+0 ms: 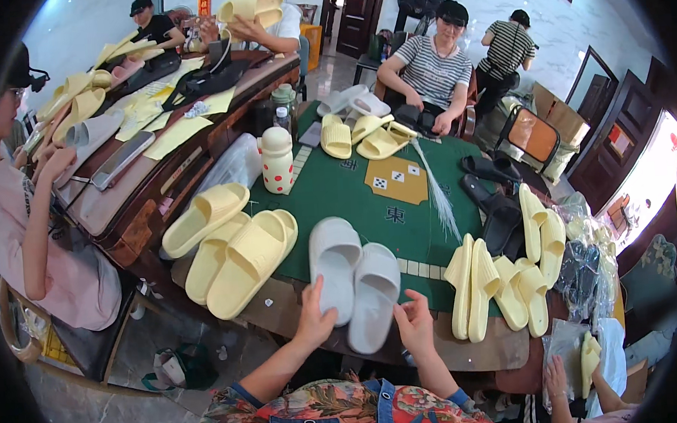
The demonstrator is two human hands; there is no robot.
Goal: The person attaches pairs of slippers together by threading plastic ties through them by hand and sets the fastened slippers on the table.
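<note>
Fingers of my left hand (313,320): spread and laid against the heel end of the left grey slide sandal (335,267), thumb up its side; touching, not closed round it. Fingers of my right hand (415,322): loosely curled, holding nothing, just beside the heel end of the right grey slide sandal (373,295), which overhangs the near rim of the worktop (368,183).

Grey pair: side by side, touching along their inner edges, long axes running away from me and leaning slightly right, toes far, heels toward my fingers. My left hand is on its sandal; my right hand is near but apart.

Left of the pair: three yellow slide sandals (237,255), overlapping, at the worktop's left corner. Right of the pair: yellow sandals stood on edge (476,285) in a row. Further out: white bottle with red dots (277,159), black sandals (495,203), more yellow sandals (365,137) before a seated person in a striped shirt (432,69).

Hard to make out: whether my right fingertips touch the sandal's edge; the underside of both grey heels, covered by my hands. Another person's hand (555,380) at lower right is partly cut off.
</note>
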